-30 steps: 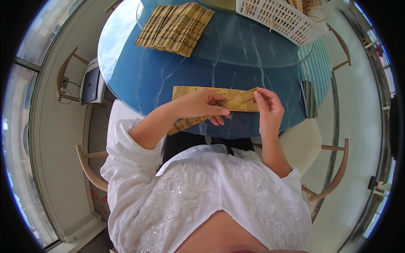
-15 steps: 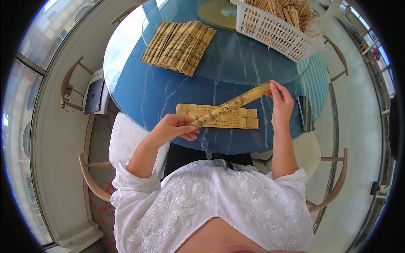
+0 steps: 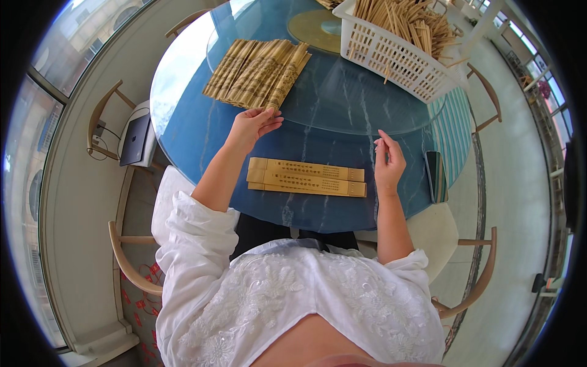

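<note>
At the near right edge of the stack of gold printed paper sleeves (image 3: 254,70), my left hand (image 3: 252,126) pinches the end of one long paper sleeve (image 3: 287,79), which lies along the stack. My right hand (image 3: 389,164) is raised over the table's right side, fingers loosely extended and apart from one another, nothing in them. Between my forearms, flat gold paper sleeves (image 3: 306,177) with dark printing lie overlapping near the table's front edge. Neither hand touches these.
A white plastic basket (image 3: 391,55) full of wooden chopsticks (image 3: 409,27) stands on the glass turntable (image 3: 330,116) at the far right. A phone (image 3: 435,177) lies by the right edge of the round blue table (image 3: 208,147). A laptop (image 3: 135,140) rests on a chair at left.
My left hand has carried the paper sleeve up and left from above the front sleeves to the stack. My right hand has let go of its other end and moved slightly down.
</note>
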Motion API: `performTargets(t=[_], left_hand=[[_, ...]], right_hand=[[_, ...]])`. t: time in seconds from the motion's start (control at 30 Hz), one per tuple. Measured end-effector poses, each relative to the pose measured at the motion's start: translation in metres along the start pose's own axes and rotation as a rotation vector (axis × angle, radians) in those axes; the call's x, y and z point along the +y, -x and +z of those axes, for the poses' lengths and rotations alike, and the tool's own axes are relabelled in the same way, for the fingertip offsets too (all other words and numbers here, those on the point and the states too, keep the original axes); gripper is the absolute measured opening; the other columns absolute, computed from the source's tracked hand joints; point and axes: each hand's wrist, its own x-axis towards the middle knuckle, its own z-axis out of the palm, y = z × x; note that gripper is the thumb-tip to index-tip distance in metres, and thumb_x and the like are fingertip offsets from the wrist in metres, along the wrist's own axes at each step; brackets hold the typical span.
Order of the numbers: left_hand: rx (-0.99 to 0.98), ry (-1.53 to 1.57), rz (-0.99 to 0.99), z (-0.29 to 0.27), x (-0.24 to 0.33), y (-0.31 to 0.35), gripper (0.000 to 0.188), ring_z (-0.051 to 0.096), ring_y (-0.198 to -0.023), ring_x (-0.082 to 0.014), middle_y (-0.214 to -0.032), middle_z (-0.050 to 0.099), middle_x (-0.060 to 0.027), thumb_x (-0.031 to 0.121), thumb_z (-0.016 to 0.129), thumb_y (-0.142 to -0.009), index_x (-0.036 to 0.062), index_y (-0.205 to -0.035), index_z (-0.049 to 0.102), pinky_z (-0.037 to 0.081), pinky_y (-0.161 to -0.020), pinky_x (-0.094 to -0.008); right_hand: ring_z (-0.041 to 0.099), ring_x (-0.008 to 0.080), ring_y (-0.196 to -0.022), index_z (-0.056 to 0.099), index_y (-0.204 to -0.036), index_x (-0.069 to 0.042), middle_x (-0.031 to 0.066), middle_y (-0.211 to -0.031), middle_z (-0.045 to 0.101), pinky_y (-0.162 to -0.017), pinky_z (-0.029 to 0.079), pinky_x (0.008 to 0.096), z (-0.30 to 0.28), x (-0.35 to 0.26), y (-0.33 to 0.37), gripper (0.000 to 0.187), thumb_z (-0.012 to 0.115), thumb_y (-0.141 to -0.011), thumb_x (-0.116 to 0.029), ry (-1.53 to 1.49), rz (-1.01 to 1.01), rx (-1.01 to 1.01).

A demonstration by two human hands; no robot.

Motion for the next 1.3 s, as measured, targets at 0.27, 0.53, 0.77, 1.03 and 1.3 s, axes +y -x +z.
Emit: performTargets(t=[0.27,0.53,0.77,1.03,1.3], left_hand=[[0.15,-0.283,-0.085,0.007,0.001,0.002,0.049,0.069,-0.072,-0.02,-0.088,0.07,-0.0146,0.04,0.073,-0.087,-0.0072,-0.099,0.064,0.06,-0.066,-0.0292],[-0.09,-1.161,0.403,-0.001,-0.013,0.102,0.026,0.063,-0.103,-0.0253,-0.103,0.07,-0.0061,0.018,0.078,-0.08,0.0074,-0.102,0.071,0.051,-0.085,-0.0404],[-0.281,-1.186,0.733,-0.018,-0.052,0.108,0.048,0.047,-0.129,-0.0319,-0.121,0.065,-0.0041,0.018,0.085,-0.066,0.0111,-0.111,0.071,0.035,-0.108,-0.047],[-0.284,-1.147,0.781,-0.022,-0.047,0.108,0.047,0.054,-0.12,-0.0287,-0.11,0.068,-0.0037,0.021,0.085,-0.065,0.0088,-0.109,0.07,0.037,-0.107,-0.0459],[-0.293,-1.121,0.783,-0.024,-0.048,0.107,0.042,0.057,-0.116,-0.0298,-0.107,0.069,-0.0045,0.013,0.085,-0.064,0.0069,-0.104,0.071,0.043,-0.1,-0.0446]], right_hand=[[0.064,0.0118,-0.075,0.07,-0.109,-0.004,0.0057,-0.086,0.067,-0.07,0.051,0.0237,0.0,-0.001,0.001,0.027,0.062,-0.085,0.008,-0.049,-0.024,-0.083],[0.063,0.0245,-0.09,0.071,-0.107,-0.008,0.006,-0.095,0.07,-0.08,0.051,0.0341,-0.031,0.0,-0.127,0.02,0.068,-0.088,-0.008,0.349,-0.368,-0.016],[0.068,0.0317,-0.093,0.071,-0.108,-0.009,0.0119,-0.102,0.072,-0.08,0.054,0.0405,-0.037,0.114,-0.313,0.032,0.063,-0.09,-0.033,0.695,-0.035,-0.139],[0.068,0.034,-0.092,0.072,-0.108,-0.004,0.0179,-0.103,0.071,-0.079,0.055,0.0447,-0.01,0.191,-0.385,0.038,0.064,-0.09,-0.035,1.143,0.426,-0.67],[0.07,0.0292,-0.081,0.074,-0.104,-0.005,0.015,-0.094,0.072,-0.071,0.054,0.0432,-0.005,0.21,-0.394,0.035,0.071,-0.087,-0.035,1.292,0.483,-0.739]])
